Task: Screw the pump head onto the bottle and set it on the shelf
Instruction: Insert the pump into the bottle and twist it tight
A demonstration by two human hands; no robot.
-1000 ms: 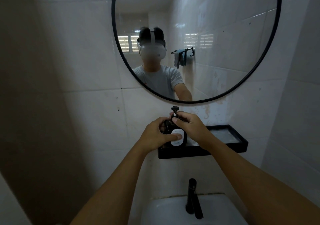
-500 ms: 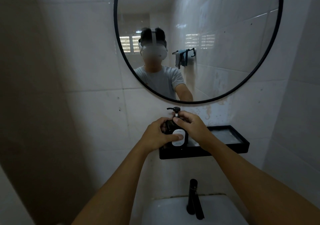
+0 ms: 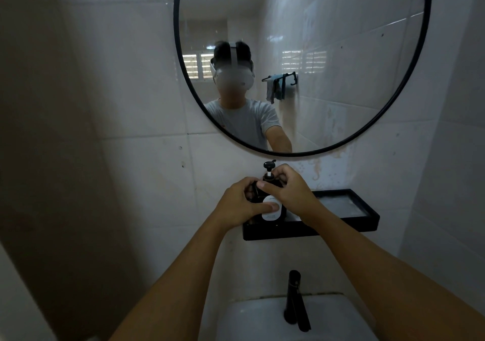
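A dark bottle (image 3: 273, 213) with a white label stands at the left end of the black wall shelf (image 3: 349, 222). Its black pump head (image 3: 268, 168) sticks up on a white stem, nozzle pointing away to the right. My left hand (image 3: 242, 205) wraps the bottle's left side, thumb pressed on the label. My right hand (image 3: 291, 189) grips the collar under the pump head from the right, its forefinger across the bottle's neck. Most of the bottle's body is hidden by both hands.
A round black-framed mirror (image 3: 409, 83) hangs just above the shelf and reflects a person. A black tap (image 3: 295, 300) rises from a white basin (image 3: 252, 322) below the shelf. Tiled walls close in on the left and right.
The pump head has turned: its nozzle pointed left half a second ago and now points back right. My right hand has shifted round the collar. The bottle stays on the shelf.
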